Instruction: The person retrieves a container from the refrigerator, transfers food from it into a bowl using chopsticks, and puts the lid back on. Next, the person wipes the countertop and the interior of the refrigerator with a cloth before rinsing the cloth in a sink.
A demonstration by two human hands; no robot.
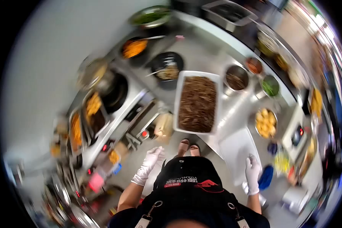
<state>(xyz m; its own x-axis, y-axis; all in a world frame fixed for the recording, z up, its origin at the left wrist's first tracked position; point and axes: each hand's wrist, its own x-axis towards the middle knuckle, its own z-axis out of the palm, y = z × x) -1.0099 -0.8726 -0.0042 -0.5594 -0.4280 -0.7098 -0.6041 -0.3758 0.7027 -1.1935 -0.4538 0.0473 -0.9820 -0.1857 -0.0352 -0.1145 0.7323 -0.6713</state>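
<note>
My left hand (pixel 153 159), in a white glove, hangs in the air to the left of my black apron (pixel 192 171). Its fingers are loosely bent, with nothing visible in them. My right hand (pixel 252 169), also gloved, is over the right edge of a white cutting board (pixel 235 152). Its fingers look loosely extended, and I see nothing held. Ahead of me, a white rectangular tub (pixel 176 110) full of dark brown shredded food (pixel 198 102) sits on the steel counter (pixel 231 117). A dark blue item (pixel 266 177) lies beside my right hand.
Behind the tub are a black dish (pixel 167 59), a bowl of orange shreds (pixel 135 48) and a bowl of greens (pixel 152 17). Metal containers (pixel 236 78) and a bowl of yellow chunks (pixel 265 123) stand right. A pot (pixel 97 76) and food trays (pixel 76 129) line the left.
</note>
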